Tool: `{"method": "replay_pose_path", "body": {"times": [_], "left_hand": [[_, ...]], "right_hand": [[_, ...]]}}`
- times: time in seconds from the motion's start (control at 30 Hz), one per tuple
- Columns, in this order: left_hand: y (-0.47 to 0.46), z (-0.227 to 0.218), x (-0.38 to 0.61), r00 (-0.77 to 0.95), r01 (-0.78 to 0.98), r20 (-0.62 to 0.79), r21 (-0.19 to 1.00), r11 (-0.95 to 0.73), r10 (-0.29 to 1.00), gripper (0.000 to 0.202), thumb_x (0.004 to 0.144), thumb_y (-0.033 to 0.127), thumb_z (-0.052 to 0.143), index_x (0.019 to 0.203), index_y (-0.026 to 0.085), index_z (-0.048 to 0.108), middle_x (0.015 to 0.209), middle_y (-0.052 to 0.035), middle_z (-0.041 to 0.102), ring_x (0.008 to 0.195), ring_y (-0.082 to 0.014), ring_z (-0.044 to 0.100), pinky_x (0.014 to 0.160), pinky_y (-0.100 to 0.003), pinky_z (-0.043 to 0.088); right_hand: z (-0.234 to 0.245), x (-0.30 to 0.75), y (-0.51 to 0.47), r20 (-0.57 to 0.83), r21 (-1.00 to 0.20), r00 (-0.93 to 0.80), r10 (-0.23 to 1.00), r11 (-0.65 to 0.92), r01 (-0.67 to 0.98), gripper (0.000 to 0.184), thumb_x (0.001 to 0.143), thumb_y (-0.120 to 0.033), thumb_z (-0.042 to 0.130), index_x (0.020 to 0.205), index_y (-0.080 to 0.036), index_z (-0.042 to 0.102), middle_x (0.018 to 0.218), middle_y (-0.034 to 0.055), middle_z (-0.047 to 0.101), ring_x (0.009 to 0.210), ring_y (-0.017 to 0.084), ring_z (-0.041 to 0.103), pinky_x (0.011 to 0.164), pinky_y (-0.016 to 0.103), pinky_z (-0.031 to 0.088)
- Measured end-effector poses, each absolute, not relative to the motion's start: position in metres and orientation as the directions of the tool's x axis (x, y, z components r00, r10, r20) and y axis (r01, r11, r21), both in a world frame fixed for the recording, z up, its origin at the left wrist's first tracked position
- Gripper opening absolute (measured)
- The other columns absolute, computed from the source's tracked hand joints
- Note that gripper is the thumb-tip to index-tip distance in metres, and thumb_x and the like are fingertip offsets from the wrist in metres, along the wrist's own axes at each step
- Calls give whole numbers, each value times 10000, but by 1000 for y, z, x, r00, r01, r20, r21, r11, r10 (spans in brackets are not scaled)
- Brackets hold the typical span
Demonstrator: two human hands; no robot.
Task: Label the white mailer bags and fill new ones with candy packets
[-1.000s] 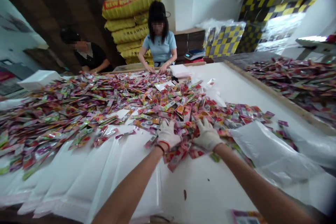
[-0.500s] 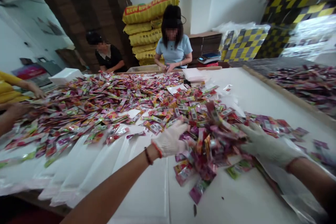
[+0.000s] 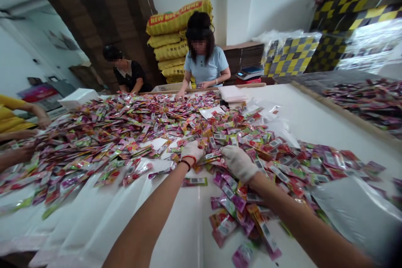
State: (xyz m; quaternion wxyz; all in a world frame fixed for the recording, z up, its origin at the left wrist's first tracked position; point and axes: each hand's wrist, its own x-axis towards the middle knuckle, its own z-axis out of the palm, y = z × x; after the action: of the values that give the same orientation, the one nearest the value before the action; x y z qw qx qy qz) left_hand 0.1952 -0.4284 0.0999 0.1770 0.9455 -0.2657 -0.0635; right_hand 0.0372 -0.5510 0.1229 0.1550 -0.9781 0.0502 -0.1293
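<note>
Both my hands wear white gloves. My left hand (image 3: pixel 191 150) reaches into the heap of small colourful sachets (image 3: pixel 132 134) on the white table (image 3: pixel 307 117), fingers curled down among the packets. My right hand (image 3: pixel 238 162) lies just beside it, fingers closed over sachets at the heap's near edge. A smaller pile of sachets (image 3: pixel 238 213) lies under and beside my right forearm. What exactly each hand grips is hidden by the gloves and packets.
Clear plastic bags (image 3: pixel 103 213) lie in a row along the near left edge, one more (image 3: pixel 358 213) at the right. A person in blue (image 3: pixel 204 63) and a person in black (image 3: pixel 125 73) work opposite. Other hands (image 3: pixel 31 113) reach in at left. Yellow sacks (image 3: pixel 176 25) are stacked behind.
My hands, spread wide around a scooped bunch of sachets half a second ago, have come together further into the heap. The pulled pile now lies near my right forearm.
</note>
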Motion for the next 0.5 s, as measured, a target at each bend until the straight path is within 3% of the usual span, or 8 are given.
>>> {"method": "replay_pose_path", "body": {"times": [0.13,0.23,0.3,0.4,0.5], "left_hand": [[-431,90,194,813,-534,-6,393,-749,-583,202,740,311,556,831,166,663,964,-117,683,908,-240,616,756,-303,457],[-423,89,191,808,-541,43,448,-712,-588,205,788,234,482,882,155,647,957,-106,676,910,-216,606,786,-295,457],[-413,96,191,812,-533,68,492,-689,-579,243,802,188,456,978,149,619,976,-98,670,904,-192,602,790,-271,457],[-395,115,197,817,-525,106,541,-657,-567,286,819,170,454,1082,157,567,1046,-83,651,926,-166,587,807,-242,448],[-382,131,212,808,-531,108,561,-635,-579,242,796,219,532,1031,176,573,941,-38,660,807,-146,577,714,-222,448]], "right_hand": [[112,79,-527,140,-134,984,-112,-987,-93,175,825,-201,516,878,-153,675,921,124,671,958,272,557,810,384,398],[108,85,-517,98,-88,986,-134,-988,-126,215,836,-159,472,886,-162,681,906,123,670,961,271,555,803,399,380],[109,76,-517,97,-71,986,-134,-989,-128,195,846,-219,494,839,-170,683,926,122,663,984,275,543,835,414,367],[116,52,-529,196,-189,970,-144,-976,-106,205,832,-347,547,852,-182,667,969,109,652,1018,267,525,919,410,343],[121,28,-552,253,-419,919,-302,-891,-178,230,860,-323,467,925,-178,633,855,84,644,869,215,566,838,334,412]]}}
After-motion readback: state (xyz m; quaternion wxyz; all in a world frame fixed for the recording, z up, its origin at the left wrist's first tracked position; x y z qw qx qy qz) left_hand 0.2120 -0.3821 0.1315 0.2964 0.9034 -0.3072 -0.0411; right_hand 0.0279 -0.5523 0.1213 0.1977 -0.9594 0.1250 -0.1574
